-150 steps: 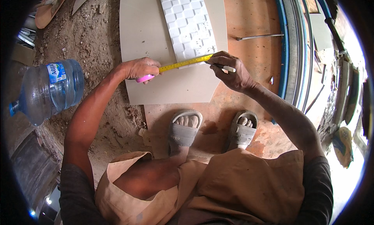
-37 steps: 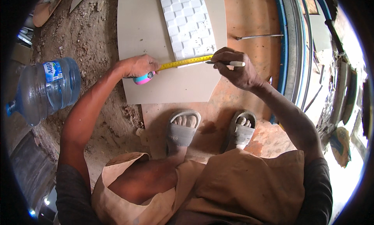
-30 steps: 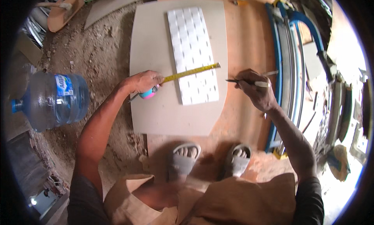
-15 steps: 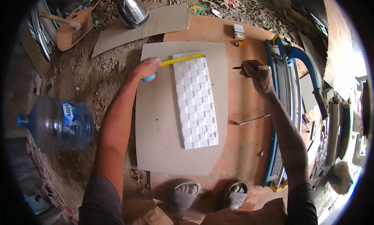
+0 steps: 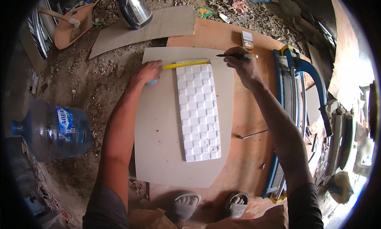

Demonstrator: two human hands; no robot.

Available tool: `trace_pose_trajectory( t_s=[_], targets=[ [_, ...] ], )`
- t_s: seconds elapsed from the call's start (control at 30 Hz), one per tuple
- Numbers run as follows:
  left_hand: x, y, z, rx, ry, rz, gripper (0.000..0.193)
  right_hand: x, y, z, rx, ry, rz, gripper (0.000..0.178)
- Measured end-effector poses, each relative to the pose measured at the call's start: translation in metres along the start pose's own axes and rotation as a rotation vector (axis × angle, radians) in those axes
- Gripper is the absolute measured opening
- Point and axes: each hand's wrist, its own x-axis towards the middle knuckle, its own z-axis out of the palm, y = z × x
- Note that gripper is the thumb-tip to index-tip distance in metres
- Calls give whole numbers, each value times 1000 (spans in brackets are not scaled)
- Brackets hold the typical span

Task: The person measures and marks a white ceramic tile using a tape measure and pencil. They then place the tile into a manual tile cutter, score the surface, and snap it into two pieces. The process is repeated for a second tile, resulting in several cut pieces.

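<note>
A white tile (image 5: 198,110) with a raised hexagon pattern lies lengthwise on a pale grey board (image 5: 158,149). My left hand (image 5: 151,72) is closed round a tape measure (image 5: 152,81) with a blue-green case, left of the tile's far end. Its yellow blade (image 5: 186,64) stretches across that end, the tip at the far right corner. In my right hand (image 5: 244,66) a dark pen (image 5: 232,55) is gripped, its point to the left, above and right of that corner. The pen's point appears apart from the tile.
A blue tile cutter (image 5: 279,122) stands on the right, with a thin metal rod (image 5: 252,134) beside it. Left lies a large water bottle (image 5: 55,129). Farther off are a kettle (image 5: 135,10), a small box (image 5: 247,39) and an orange-brown scoop-shaped container (image 5: 75,26).
My right hand has moved left and slightly away from me with the pen, closer to the tile's far right corner. My left hand still holds the tape measure across the tile.
</note>
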Motion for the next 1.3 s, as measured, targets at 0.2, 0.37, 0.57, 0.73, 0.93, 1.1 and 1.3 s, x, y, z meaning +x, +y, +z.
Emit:
trace_pose_trajectory(
  t_s=[0.2, 0.37, 0.57, 0.73, 0.93, 1.1, 1.3],
  targets=[
    [-4, 8, -5, 37, -34, -40, 36, 27, 22, 40, 115, 111, 104, 16],
    [-1, 7, 0, -2, 10, -80, 33, 50, 64, 46, 101, 63, 18, 6],
    [-9, 25, -14, -4, -38, -119, 33, 59, 75, 60, 114, 100, 32, 8],
    [-3, 12, -7, 15, -40, -98, 34, 60, 79, 62, 43, 55, 16, 11],
    [-1, 19, -10, -10, -85, -87, 33, 58, 79, 61, -43, 75, 38, 12],
    [4, 11, -6, -6, -62, -78, 33, 59, 79, 62, -74, 60, 13, 11],
    [8, 2, -1, 32, -42, -57, 33, 60, 82, 63, -127, 40, -8, 11]
  ],
)
